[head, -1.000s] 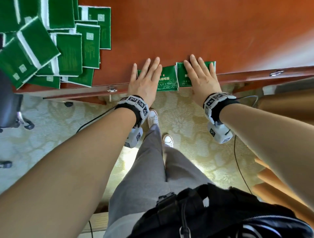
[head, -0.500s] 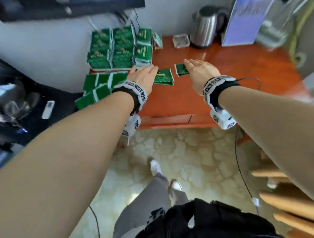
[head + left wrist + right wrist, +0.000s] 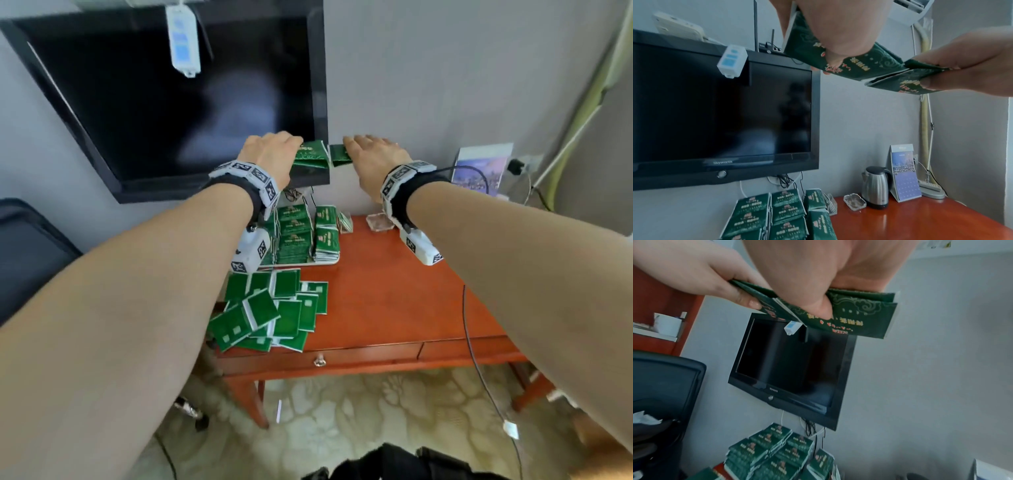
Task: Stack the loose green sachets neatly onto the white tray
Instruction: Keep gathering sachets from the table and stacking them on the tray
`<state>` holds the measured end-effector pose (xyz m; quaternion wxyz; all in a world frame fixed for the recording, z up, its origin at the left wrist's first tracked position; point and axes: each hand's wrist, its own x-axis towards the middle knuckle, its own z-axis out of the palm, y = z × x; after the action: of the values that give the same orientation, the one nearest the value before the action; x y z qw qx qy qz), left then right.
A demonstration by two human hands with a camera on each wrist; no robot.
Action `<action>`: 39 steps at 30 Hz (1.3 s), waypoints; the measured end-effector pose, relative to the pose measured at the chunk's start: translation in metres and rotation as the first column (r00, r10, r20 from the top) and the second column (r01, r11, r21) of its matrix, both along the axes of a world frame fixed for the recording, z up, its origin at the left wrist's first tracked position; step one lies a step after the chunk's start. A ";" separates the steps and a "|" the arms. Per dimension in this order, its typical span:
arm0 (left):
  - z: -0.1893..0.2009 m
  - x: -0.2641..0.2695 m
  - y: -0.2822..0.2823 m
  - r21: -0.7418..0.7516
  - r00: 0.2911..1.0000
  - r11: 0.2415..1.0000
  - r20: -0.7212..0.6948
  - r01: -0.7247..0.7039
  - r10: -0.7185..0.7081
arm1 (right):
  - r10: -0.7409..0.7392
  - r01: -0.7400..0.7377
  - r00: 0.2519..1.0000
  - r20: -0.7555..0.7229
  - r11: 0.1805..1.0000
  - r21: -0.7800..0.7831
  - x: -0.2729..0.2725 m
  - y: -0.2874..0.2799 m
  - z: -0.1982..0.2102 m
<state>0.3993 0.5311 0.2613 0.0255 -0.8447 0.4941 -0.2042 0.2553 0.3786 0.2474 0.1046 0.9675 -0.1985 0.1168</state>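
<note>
Both hands are raised in front of the wall TV, above the desk. My left hand (image 3: 294, 150) pinches a small bundle of green sachets (image 3: 310, 158) between thumb and fingers; the thumb shows on the printed face (image 3: 859, 65). My right hand (image 3: 349, 147) pinches another green bundle (image 3: 339, 155), seen close in the right wrist view (image 3: 859, 313). The two bundles almost meet edge to edge. Below, the white tray (image 3: 322, 263) carries neat rows of stacked sachets (image 3: 294, 236). A loose pile of sachets (image 3: 274, 308) lies white side up on the desk's front left.
The red wooden desk (image 3: 394, 308) stands against the wall under the black TV (image 3: 171, 102). A steel kettle (image 3: 876, 188), a glass ashtray (image 3: 855, 201) and a standing calendar card (image 3: 904, 173) sit at the back right. A dark chair (image 3: 27, 246) is at the left.
The hands were pressing flat on sachets at the desk's front edge. They have taken hold of them and lifted them high, in front of the TV; my head has tilted up.
</note>
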 end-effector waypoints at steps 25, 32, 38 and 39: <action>-0.038 0.194 0.022 -0.005 1.000 1.000 -0.012 -0.027 0.027 | 0.024 -0.024 1.000 -0.012 1.000 0.011 0.190 0.014 -0.016; -0.077 0.254 -0.020 0.033 0.994 0.998 -0.091 -0.050 0.053 | 0.051 -0.041 0.995 -0.081 0.992 0.117 0.252 -0.037 -0.064; -0.158 0.277 -0.029 0.183 0.968 0.980 -0.224 -0.075 0.115 | 0.082 -0.023 0.967 -0.240 0.971 0.239 0.282 -0.056 -0.131; -0.173 0.279 -0.029 0.193 0.960 0.978 -0.250 -0.077 0.125 | 0.088 -0.017 0.960 -0.266 0.966 0.258 0.286 -0.056 -0.144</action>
<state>0.6784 0.5022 0.0886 0.0477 -0.8826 0.4656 -0.0437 0.5412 0.3222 0.1030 0.0038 0.9847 -0.1692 -0.0424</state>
